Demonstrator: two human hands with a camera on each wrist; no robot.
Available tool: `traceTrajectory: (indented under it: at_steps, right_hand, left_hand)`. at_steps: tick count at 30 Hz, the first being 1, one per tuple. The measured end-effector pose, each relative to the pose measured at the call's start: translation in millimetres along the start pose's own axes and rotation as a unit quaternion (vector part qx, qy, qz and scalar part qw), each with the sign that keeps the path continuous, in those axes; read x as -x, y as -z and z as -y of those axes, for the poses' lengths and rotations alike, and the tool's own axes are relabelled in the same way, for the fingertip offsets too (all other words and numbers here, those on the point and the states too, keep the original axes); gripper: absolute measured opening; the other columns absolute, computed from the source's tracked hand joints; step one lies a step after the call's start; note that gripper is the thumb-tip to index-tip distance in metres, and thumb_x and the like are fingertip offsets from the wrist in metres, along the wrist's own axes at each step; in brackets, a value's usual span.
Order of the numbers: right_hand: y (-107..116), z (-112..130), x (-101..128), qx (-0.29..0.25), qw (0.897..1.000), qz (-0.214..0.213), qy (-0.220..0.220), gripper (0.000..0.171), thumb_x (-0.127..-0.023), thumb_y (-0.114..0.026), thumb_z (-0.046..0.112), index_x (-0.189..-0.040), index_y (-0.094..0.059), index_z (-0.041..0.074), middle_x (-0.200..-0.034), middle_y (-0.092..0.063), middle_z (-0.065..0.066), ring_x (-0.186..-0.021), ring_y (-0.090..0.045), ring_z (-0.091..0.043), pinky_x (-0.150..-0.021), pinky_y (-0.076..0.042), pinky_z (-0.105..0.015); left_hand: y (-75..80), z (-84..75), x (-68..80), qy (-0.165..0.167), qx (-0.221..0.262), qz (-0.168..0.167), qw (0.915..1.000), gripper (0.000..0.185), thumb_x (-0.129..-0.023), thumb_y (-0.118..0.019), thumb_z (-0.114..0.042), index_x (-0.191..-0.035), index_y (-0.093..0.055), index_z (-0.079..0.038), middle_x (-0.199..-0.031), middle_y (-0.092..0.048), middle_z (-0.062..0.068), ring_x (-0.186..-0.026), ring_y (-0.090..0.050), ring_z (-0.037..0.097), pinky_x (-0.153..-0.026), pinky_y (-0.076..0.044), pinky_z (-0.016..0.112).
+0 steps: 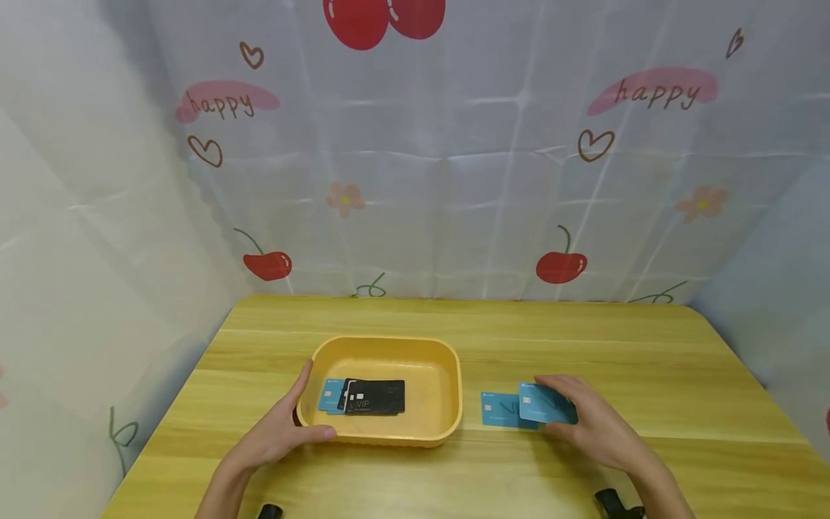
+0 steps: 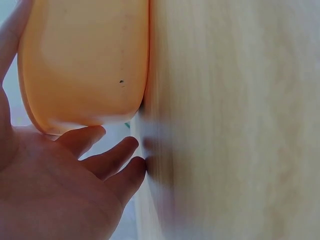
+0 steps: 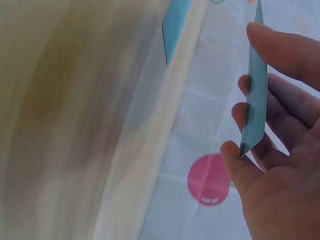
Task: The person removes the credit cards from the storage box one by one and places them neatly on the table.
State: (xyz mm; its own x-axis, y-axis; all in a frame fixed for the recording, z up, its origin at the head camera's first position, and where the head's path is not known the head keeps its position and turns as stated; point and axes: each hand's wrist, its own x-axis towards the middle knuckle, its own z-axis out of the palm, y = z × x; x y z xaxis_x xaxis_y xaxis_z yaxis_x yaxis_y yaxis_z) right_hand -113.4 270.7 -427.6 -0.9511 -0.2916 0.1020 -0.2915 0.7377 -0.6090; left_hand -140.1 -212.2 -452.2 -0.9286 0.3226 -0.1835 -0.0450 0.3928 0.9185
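Observation:
In the head view, my left hand (image 1: pixel 275 425) spans the near left corner of a yellow plastic tray (image 1: pixel 428 429). Its thumb lies along the front rim and a finger along the left side. The left wrist view shows several relaxed fingers (image 2: pixel 117 157) at the tray's end. Black VIP cards (image 1: pixel 379 396) overlap a blue card (image 1: pixel 329 395) inside the tray. My right hand (image 1: pixel 599 425) pinches a blue bank card (image 1: pixel 541 402) between thumb and fingers, raised off the table. Beneath it, another blue card (image 1: pixel 498 411) lies on the table, partly covered from view.
The wood-grain table (image 1: pixel 519 324) reaches back to a white curtain (image 1: pixel 454 216) printed with cherries, hearts and flowers. Dark objects (image 1: pixel 612 502) show at the bottom edge near both wrists. The tray stands left of the loose card.

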Motion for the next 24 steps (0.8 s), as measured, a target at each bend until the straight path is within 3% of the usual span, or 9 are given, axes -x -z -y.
traceTrajectory:
  at_steps: [6,18,24]
  right_hand:
    - [7.0,-14.7,5.6,0.008,1.000,-0.006,0.007,0.064,-0.076,-0.084,0.003,-0.135,-0.058,0.001,-0.131,-0.057,-0.014,-0.121,-0.048,-0.038,-0.093,-0.043,-0.058]
    - [7.0,-41.0,7.9,-0.019,0.998,0.048,-0.027,0.063,-0.077,-0.081,0.003,-0.135,-0.057,-0.002,-0.133,-0.055,-0.020,-0.123,-0.046,-0.045,-0.096,-0.038,-0.063]
    - [3.7,-48.5,5.4,-0.032,0.996,0.074,-0.027,0.063,-0.077,-0.081,0.003,-0.135,-0.056,-0.003,-0.134,-0.055,-0.021,-0.124,-0.046,-0.046,-0.096,-0.038,-0.062]
  left_hand:
    - [-0.1,0.1,-0.7,0.004,-0.004,0.000,1.0000,0.117,-0.084,-0.081,-0.024,-0.159,0.009,-0.018,-0.163,-0.001,0.016,-0.136,-0.037,0.031,-0.108,-0.031,0.044]
    - [0.5,-2.2,0.8,0.001,-0.011,-0.002,0.9999,0.117,-0.083,-0.081,-0.024,-0.159,0.008,-0.018,-0.163,0.000,0.017,-0.137,-0.037,0.031,-0.106,-0.033,0.038]
    - [1.1,-0.9,0.3,0.001,0.024,0.011,0.9996,0.116,-0.085,-0.079,-0.020,-0.158,0.011,-0.019,-0.162,-0.003,0.017,-0.126,-0.050,0.028,-0.097,-0.041,0.026]
